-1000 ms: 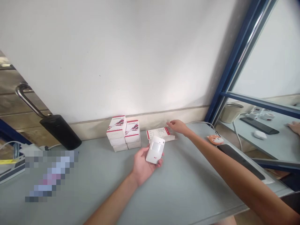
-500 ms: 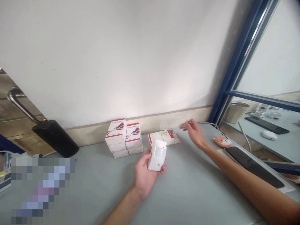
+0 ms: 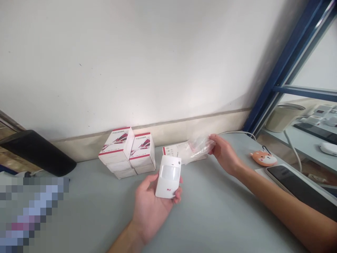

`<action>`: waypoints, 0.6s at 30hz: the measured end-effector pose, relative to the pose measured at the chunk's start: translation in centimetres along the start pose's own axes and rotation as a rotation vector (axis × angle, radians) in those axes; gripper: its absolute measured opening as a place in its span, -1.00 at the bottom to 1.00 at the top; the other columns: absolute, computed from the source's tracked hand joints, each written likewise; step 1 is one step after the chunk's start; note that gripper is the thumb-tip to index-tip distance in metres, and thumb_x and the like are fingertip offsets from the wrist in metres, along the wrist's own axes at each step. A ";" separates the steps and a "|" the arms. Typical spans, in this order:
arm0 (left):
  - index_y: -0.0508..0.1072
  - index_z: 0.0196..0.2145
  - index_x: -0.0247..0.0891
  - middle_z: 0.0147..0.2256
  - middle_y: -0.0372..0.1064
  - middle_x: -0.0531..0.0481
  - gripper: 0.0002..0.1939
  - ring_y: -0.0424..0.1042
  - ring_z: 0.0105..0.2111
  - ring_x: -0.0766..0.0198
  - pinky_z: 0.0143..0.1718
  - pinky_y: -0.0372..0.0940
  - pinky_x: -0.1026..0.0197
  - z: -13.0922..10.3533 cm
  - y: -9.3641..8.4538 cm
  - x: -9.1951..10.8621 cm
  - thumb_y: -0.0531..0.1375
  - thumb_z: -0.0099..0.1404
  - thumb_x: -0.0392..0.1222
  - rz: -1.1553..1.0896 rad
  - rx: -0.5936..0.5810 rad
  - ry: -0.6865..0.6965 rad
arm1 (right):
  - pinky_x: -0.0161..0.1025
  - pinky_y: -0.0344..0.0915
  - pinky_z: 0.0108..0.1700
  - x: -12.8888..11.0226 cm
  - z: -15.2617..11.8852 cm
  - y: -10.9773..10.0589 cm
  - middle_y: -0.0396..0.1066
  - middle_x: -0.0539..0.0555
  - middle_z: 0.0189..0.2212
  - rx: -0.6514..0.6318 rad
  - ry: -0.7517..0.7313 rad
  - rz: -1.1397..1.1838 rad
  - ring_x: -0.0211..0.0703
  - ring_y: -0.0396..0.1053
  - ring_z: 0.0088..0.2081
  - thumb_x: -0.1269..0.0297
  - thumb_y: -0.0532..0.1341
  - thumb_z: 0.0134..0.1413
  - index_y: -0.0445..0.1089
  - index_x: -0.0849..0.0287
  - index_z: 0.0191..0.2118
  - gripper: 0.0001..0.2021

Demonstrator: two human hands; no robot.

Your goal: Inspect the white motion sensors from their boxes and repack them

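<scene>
My left hand (image 3: 155, 207) is closed around a white motion sensor (image 3: 168, 179), held above the table with its lens side facing me. A short metal antenna sticks up from its top. My right hand (image 3: 223, 153) pinches the edge of a clear plastic bag (image 3: 201, 146), which looks crumpled. The bag overlaps a flat white and red box (image 3: 172, 151) lying near the wall, so part of the box's print is blurred behind the plastic.
Several white and red boxes (image 3: 126, 151) are stacked left of the sensor against the wall. A black cylinder (image 3: 39, 151) lies slanted at far left. At right are an orange animal-face case (image 3: 263, 159), a phone (image 3: 295, 186) and a blue-framed mirror (image 3: 279, 66).
My right hand has taken hold of the clear plastic bag, which now hangs in front of the flat box. The camera view has shifted; the left hand still holds the sensor.
</scene>
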State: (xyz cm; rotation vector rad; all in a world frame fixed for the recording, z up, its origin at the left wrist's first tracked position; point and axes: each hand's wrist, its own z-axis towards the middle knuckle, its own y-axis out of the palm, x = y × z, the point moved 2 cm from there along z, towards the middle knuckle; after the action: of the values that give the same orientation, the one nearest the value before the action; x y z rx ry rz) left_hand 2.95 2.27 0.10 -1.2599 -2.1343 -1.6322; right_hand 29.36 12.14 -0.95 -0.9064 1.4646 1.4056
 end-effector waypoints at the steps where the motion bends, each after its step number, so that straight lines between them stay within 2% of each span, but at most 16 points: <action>1: 0.50 -0.02 -0.42 -0.18 0.48 -0.31 -0.62 0.39 -0.42 0.13 -0.30 0.24 0.08 0.0 0.0 0.0 0.11 0.39 -0.07 0.000 -0.005 -0.015 | -0.26 0.20 -0.38 -0.1 -0.1 0.1 0.26 -0.04 -0.48 0.002 0.029 0.030 -0.21 0.15 -0.44 0.09 0.34 0.18 0.37 0.10 -0.41 -0.74; 6: 0.54 -0.09 -0.45 -0.21 0.48 -0.32 -0.58 0.38 -0.43 0.13 -0.30 0.23 0.07 -0.2 0.1 -0.2 0.07 0.40 -0.05 0.055 -0.054 -0.041 | -0.26 0.22 -0.38 -0.6 -0.3 0.3 0.25 -0.01 -0.46 -0.012 0.101 0.066 -0.19 0.14 -0.43 0.11 0.29 0.21 0.36 0.10 -0.39 -0.78; 13: 0.55 -0.10 -0.46 -0.24 0.50 -0.35 -0.55 0.39 -0.45 0.10 -0.31 0.22 0.05 0.0 -0.1 -0.4 0.07 0.39 0.00 0.107 -0.117 -0.035 | -0.19 0.27 -0.33 -0.8 -0.6 0.6 0.27 0.04 -0.42 -0.070 -0.007 -0.087 -0.09 0.22 -0.38 0.00 0.27 0.19 0.30 0.06 -0.39 -0.72; 16: 0.55 -0.12 -0.47 -0.24 0.50 -0.36 -0.54 0.40 -0.46 0.10 -0.31 0.22 0.04 0.0 -0.2 -0.7 0.08 0.40 0.02 0.126 -0.151 -0.035 | -0.18 0.27 -0.31 -1.0 -1.0 1.2 0.27 0.04 -0.42 -0.099 -0.002 -0.113 -0.07 0.25 -0.36 -0.01 0.26 0.19 0.27 0.06 -0.41 -0.70; 18: 0.55 -0.06 -0.46 -0.25 0.51 -0.35 -0.52 0.41 -0.46 0.09 -0.30 0.23 0.03 0.0 -0.2 -0.8 0.08 0.41 0.03 0.150 -0.186 -0.024 | -0.18 0.27 -0.29 -1.2 -1.3 1.6 0.29 0.03 -0.41 -0.132 0.004 -0.120 -0.08 0.26 -0.35 0.01 0.26 0.21 0.28 0.07 -0.41 -0.71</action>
State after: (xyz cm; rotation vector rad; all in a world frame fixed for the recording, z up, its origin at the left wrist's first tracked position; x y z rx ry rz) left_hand 3.35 1.85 -0.52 -1.4605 -1.8849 -1.7917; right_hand 28.15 10.92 0.65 -1.0625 1.3103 1.4247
